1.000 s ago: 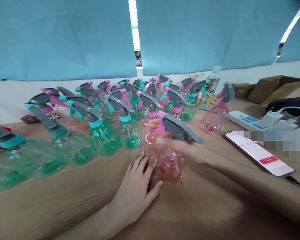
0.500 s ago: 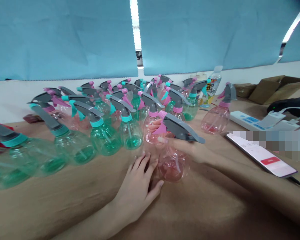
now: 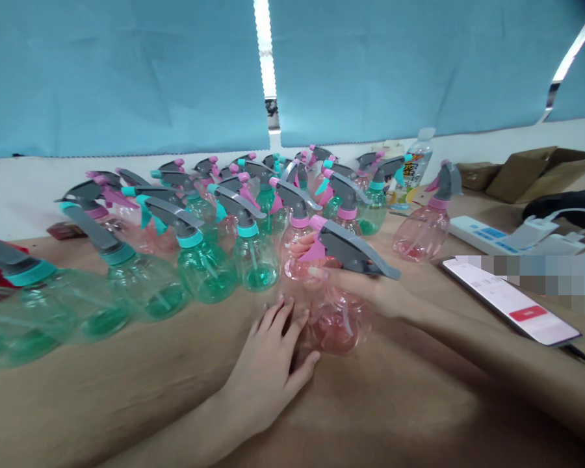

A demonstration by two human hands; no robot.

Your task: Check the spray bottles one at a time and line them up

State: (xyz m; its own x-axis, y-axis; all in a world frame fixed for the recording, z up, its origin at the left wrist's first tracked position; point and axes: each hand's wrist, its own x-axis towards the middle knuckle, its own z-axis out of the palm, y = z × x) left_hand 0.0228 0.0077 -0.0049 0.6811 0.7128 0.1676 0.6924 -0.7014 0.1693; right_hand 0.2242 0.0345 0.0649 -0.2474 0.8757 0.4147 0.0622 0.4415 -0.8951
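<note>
**One pink spray bottle, upright in your grip**

You have a pink spray bottle (image 3: 338, 322) standing upright on the desk (image 3: 394, 403), its base down on the brown top. The body is round, see-through pink plastic, with a thin dip tube showing inside and a deeper pink tint at the bottom. On top sits a grey spray head (image 3: 353, 250): its long lever slopes down to your right, and its pink nozzle (image 3: 316, 224) faces left. Your right hand (image 3: 370, 292) wraps the neck just under that head. Your left hand (image 3: 268, 370) lies flat on the desk just beside the base, thumb near the lower wall.
</note>
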